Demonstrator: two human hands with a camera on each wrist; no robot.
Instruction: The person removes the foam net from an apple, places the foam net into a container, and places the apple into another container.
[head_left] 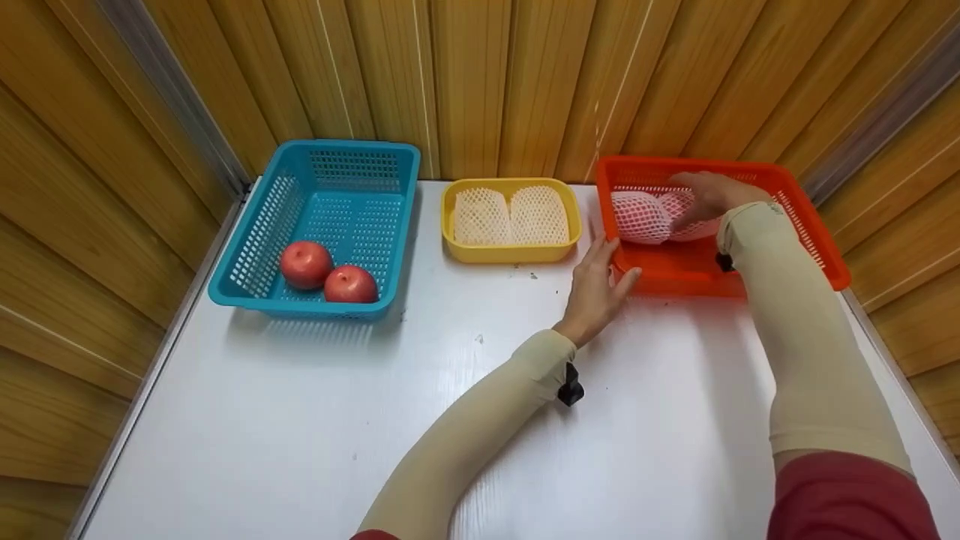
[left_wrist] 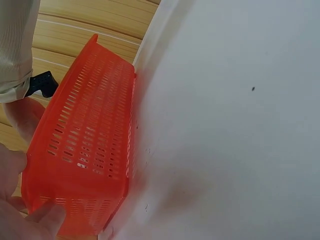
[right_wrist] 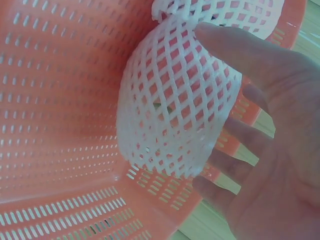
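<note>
In the head view, my left hand point(head_left: 596, 289) rests against the front left corner of the red basket point(head_left: 679, 281), thumb and fingers spread along its outer walls. My right hand point(head_left: 716, 196) reaches inside that basket. Two red fruits in white foam nets lie there: the left netted fruit point(head_left: 641, 217), and the right netted fruit point(head_left: 686, 206), partly covered by the right hand. The right wrist view has the near netted fruit point(right_wrist: 175, 100) beside my spread fingers, the thumb tip at its upper edge. Its inner side is hidden.
A blue basket point(head_left: 341, 225) stands at the left with two apples, a left apple point(head_left: 306, 264) and a right apple point(head_left: 351, 285). Between the baskets sits a yellow container point(head_left: 511, 253) holding white foam nets point(head_left: 481, 217). Wooden-look walls point(head_left: 472, 82) enclose the white table point(head_left: 300, 427).
</note>
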